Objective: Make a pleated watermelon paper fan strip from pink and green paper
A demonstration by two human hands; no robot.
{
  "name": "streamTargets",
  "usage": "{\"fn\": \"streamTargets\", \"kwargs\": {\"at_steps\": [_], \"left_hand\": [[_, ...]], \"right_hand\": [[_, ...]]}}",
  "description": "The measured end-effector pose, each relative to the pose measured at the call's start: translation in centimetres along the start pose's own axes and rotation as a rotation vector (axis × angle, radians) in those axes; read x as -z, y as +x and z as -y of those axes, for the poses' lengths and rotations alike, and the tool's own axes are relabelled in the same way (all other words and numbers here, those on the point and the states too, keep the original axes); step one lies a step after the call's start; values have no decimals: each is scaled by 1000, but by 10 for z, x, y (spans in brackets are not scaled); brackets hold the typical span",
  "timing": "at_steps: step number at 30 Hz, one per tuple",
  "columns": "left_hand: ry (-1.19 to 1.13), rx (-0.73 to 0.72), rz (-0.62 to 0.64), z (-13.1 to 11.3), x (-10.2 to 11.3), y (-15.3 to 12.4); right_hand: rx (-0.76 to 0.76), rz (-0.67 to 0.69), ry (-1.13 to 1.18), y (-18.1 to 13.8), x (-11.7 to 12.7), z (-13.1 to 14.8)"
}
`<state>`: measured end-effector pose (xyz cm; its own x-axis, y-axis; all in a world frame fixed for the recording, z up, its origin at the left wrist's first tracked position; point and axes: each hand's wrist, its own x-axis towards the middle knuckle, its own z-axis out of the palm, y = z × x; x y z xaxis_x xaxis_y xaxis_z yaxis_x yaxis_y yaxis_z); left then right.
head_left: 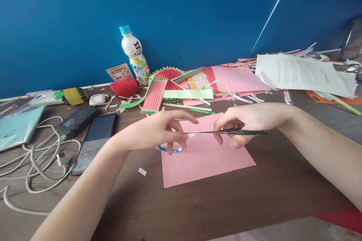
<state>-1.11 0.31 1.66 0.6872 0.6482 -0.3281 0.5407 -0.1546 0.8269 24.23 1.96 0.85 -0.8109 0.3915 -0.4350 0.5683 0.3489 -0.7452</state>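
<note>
Over a sheet of pink paper both hands are raised. My right hand is closed on a pair of scissors, seen edge-on, with black handles to the right and thin blades pointing left. The blade tips reach the fingers of my left hand. Curled round a blue-and-white tape roll, my left hand partly hides its ring. A short whitish piece, apparently tape, shows at its fingertips against the blades. Left of the paper lies a small white scrap.
Behind the hands are a folded red-and-green paper fan, a pleated pink strip, a bottle and paper scraps. A phone, power bank and white cable lie left. Printed sheets lie back right.
</note>
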Motion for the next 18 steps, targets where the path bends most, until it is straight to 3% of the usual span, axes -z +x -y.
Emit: {"fn": "streamTargets", "kwargs": {"at_steps": [7, 15, 18], "left_hand": [[204, 41, -34, -5, -4, 2], [169, -17, -23, -4, -3, 4], [240, -43, -93, -3, -6, 6]], "right_hand": [[-9, 68, 19, 1, 1, -2], [-39, 61, 17, 0, 2, -4], [-31, 58, 37, 0, 2, -5]]}}
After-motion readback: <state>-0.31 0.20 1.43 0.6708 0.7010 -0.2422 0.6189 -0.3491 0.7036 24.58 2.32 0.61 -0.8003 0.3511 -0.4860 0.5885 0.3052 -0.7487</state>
